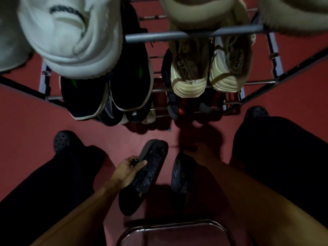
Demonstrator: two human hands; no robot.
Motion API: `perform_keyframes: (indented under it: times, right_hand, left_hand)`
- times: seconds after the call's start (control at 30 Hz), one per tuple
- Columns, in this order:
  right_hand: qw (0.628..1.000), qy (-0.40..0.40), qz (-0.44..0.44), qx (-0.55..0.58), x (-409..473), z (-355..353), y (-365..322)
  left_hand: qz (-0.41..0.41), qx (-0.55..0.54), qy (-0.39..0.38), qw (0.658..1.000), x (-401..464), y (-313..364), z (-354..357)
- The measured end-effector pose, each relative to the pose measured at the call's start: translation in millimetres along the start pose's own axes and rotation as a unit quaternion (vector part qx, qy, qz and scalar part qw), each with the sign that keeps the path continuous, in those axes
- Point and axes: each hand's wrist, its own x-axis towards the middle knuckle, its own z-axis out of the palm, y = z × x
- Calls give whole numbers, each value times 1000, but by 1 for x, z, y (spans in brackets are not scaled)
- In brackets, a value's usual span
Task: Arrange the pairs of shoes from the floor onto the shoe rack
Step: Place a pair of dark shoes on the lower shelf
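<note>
Two dark shoes are low over the red floor between my knees. My left hand (pixel 128 167) grips the left dark shoe (pixel 145 176) at its side, thumb on its upper. The right dark shoe (pixel 182 176) is beside it, and my right hand (pixel 197 150) reaches to its far end; in the dim light its fingers are hard to make out. The metal shoe rack (pixel 177 35) stands in front of me. Its tiers hold a black pair with green marks (pixel 124 82), a cream pair (pixel 211 71), a white shoe (pixel 71 32) and beige shoes (pixel 204 9) on top.
My legs in black trousers and black perforated clogs (pixel 62 141) (pixel 255 111) flank the spot. A chrome stool frame (pixel 177 226) is just below me. More dark shoes (pixel 113 114) sit on the rack's lower tier. Red floor (pixel 26 112) lies to both sides.
</note>
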Motion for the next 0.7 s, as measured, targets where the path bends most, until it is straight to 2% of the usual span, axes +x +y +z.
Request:
perform_keyframes:
  times: [0.1,0.3,0.43,0.57,0.7]
  right_hand:
    - [1000,-2,27,-5,-26,-10,3]
    - [987,5,88,134,-115,-43,-5]
    - [940,-35,109,322,-191,-35,-5]
    - [881,-49,91,462,-235,-3,0]
    - [825,-77,84,554,-269,19,0]
  left_hand:
    - [-14,-5,19,1000,-20,7,-3]
    - [-32,-35,65,997,-78,24,-13]
    - [-38,-88,78,992,-109,21,-15]
    - [-69,-193,79,975,-146,29,-3]
    - [-85,-301,70,947,-174,40,12]
